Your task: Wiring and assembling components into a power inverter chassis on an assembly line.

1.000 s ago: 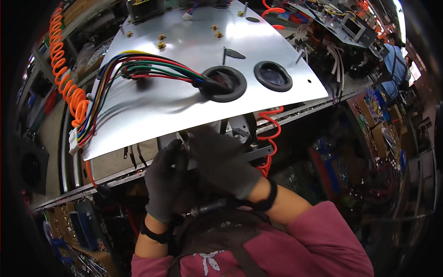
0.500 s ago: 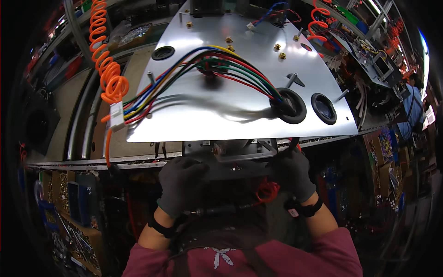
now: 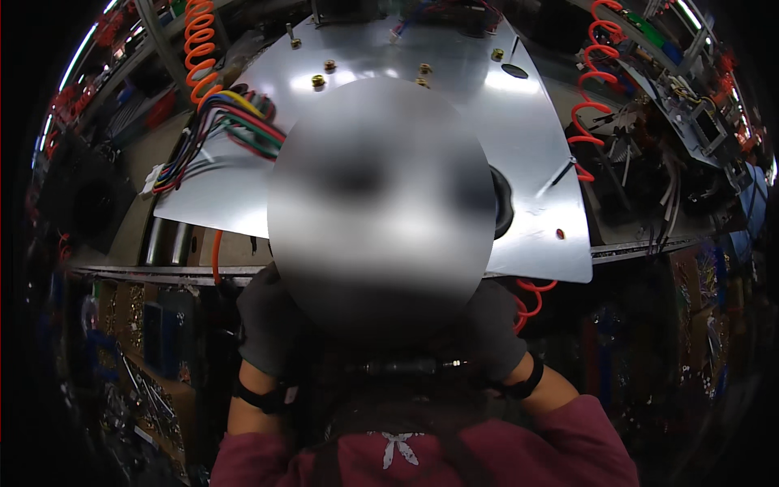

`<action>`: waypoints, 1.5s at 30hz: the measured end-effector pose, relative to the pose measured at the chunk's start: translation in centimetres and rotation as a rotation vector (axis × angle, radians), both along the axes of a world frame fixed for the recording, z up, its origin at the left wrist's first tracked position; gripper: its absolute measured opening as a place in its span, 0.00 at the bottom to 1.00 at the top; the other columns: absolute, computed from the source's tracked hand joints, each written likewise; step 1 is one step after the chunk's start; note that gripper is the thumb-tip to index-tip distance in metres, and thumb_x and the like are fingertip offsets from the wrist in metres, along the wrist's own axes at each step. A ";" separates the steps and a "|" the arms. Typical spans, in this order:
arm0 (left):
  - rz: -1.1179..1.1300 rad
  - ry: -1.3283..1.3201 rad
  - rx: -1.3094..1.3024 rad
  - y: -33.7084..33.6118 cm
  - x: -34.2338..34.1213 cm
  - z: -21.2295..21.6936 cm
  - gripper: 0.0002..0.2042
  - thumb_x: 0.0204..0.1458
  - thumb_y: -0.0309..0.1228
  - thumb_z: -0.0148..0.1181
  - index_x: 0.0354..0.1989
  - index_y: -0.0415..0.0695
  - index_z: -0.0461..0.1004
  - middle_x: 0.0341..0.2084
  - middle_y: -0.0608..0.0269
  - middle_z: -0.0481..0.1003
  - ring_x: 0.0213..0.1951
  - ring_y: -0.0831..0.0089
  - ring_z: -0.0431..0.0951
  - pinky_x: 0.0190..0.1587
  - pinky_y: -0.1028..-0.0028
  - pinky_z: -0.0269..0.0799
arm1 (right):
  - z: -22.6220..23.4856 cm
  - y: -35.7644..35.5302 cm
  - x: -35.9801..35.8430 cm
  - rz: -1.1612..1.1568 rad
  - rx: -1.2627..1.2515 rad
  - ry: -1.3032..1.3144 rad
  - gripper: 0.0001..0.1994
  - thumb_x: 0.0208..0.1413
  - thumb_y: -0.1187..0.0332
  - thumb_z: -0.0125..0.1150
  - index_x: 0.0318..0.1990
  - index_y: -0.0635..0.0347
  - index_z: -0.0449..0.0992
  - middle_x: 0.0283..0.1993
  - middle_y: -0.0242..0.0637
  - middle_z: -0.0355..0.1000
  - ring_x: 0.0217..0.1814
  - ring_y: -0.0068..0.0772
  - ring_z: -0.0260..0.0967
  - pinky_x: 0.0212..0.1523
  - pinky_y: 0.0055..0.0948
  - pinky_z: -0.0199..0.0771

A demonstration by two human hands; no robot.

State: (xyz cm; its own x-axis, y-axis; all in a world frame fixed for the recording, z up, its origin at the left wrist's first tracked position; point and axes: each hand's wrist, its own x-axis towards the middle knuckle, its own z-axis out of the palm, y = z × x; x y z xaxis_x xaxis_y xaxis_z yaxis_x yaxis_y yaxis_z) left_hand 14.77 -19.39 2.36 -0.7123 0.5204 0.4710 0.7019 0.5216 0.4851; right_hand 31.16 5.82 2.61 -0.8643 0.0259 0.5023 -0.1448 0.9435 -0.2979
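Observation:
A large silver metal sheet [image 3: 531, 122] lies in front of me, with brass fittings, posts and rubber-ringed holes. From its left side a bundle of coloured wires [image 3: 231, 122] runs to a white plug connector [image 3: 152, 180]. A round blurred patch covers the middle of the sheet and the space between my hands. Below the sheet's near edge, my left hand [image 3: 266, 329] and my right hand [image 3: 497, 329] are in grey gloves, one on each side of the patch. Their fingers are hidden, and whatever they touch cannot be made out.
Orange coiled hoses [image 3: 200, 49] hang at the left and red ones [image 3: 591, 97] at the right. A slim dark cylindrical tool [image 3: 402, 368] lies crosswise below my hands. Boxes of small metal parts [image 3: 154, 398] stand at both sides. Another metal assembly [image 3: 690, 114] sits far right.
The sheet has turned clockwise and its wires and connector have shifted left. My left hand has moved left, my right hand slightly left and nearer. A blurred patch now covers the middle.

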 end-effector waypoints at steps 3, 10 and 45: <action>0.012 -0.008 -0.080 -1.2 -0.1 0.5 0.12 0.37 0.23 0.68 0.34 0.40 0.83 0.31 0.53 0.80 0.36 0.58 0.83 0.39 0.67 0.78 | -0.6 -1.7 -1.8 0.006 -0.316 0.051 0.13 0.54 0.67 0.66 0.47 0.51 0.82 0.38 0.38 0.77 0.41 0.46 0.77 0.38 0.44 0.75; -0.084 -0.480 0.309 -2.8 0.4 2.8 0.12 0.51 0.21 0.64 0.45 0.37 0.78 0.34 0.52 0.80 0.41 0.63 0.82 0.44 0.69 0.76 | -2.0 -3.6 -3.5 0.185 0.061 0.013 0.15 0.49 0.61 0.66 0.45 0.50 0.80 0.40 0.38 0.73 0.47 0.45 0.72 0.35 0.42 0.76; -0.397 -0.269 0.087 -0.9 -4.8 2.8 0.09 0.60 0.26 0.57 0.47 0.39 0.76 0.33 0.67 0.77 0.28 0.84 0.75 0.30 0.78 0.72 | -0.7 1.8 -3.4 0.432 -1.294 -0.520 0.15 0.68 0.64 0.52 0.48 0.69 0.77 0.36 0.36 0.77 0.40 0.28 0.73 0.42 0.30 0.74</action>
